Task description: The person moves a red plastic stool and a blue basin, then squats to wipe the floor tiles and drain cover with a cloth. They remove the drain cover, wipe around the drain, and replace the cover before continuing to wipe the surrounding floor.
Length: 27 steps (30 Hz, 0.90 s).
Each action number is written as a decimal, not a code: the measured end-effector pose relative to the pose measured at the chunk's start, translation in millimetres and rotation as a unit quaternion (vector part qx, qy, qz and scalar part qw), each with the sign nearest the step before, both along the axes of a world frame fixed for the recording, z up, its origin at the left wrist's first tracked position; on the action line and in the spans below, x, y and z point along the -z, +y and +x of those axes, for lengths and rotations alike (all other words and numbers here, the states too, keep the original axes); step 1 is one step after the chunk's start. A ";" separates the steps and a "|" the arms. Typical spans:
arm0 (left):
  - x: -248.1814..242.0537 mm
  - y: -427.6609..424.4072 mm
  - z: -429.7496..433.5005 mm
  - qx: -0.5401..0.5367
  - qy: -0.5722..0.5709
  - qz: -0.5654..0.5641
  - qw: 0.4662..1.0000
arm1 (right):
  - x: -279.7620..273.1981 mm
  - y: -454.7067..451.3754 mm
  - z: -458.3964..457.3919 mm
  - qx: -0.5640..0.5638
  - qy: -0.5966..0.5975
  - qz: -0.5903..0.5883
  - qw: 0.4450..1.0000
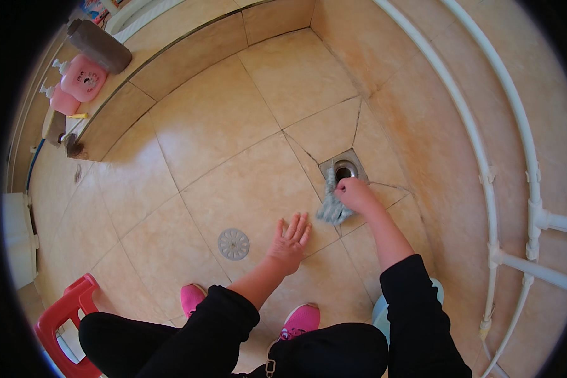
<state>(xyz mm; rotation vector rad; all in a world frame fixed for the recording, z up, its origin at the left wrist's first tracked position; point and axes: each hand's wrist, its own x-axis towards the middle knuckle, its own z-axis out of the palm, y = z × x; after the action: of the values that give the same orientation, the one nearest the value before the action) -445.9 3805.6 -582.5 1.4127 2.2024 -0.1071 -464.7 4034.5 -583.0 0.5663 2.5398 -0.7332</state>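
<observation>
My right hand [354, 193] is closed on a wet grey-green cloth [334, 210], which hangs and spreads beside the near left edge of a floor drain. The square metal frame of the floor drain [328, 163] surrounds an uncovered round hole. To the left, my left hand [291, 242] rests on the floor tiles with its fingers apart and nothing held. A round slotted metal drain cover [233, 244] lies flat on the tiles, left of that hand.
White pipes [482, 156] run along the right wall. A tiled ledge [137, 87] at the upper left bears pink pump bottles [84, 78] and a brown bottle [99, 46]. A red plastic stool [52, 314] stands lower left; a light blue container [382, 312] is partly behind my right arm.
</observation>
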 end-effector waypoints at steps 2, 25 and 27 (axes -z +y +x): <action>0.3 -0.6 0.0 -0.002 -0.005 0.004 1.000 | -10.8 -1.7 3.3 0.102 0.044 -0.024 0.994; -0.7 0.2 -1.5 -0.007 -0.024 0.003 1.000 | 23.6 -7.3 -2.2 -0.028 0.058 0.286 0.956; -0.8 -0.5 -1.2 -0.007 -0.027 -0.001 1.000 | 25.9 -15.8 -5.7 0.051 0.029 0.248 0.967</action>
<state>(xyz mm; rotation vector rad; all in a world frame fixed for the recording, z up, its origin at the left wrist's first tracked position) -447.1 3805.1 -581.6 1.3818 2.1679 -0.0660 -470.4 4018.7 -608.9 0.8501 2.7725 -0.1321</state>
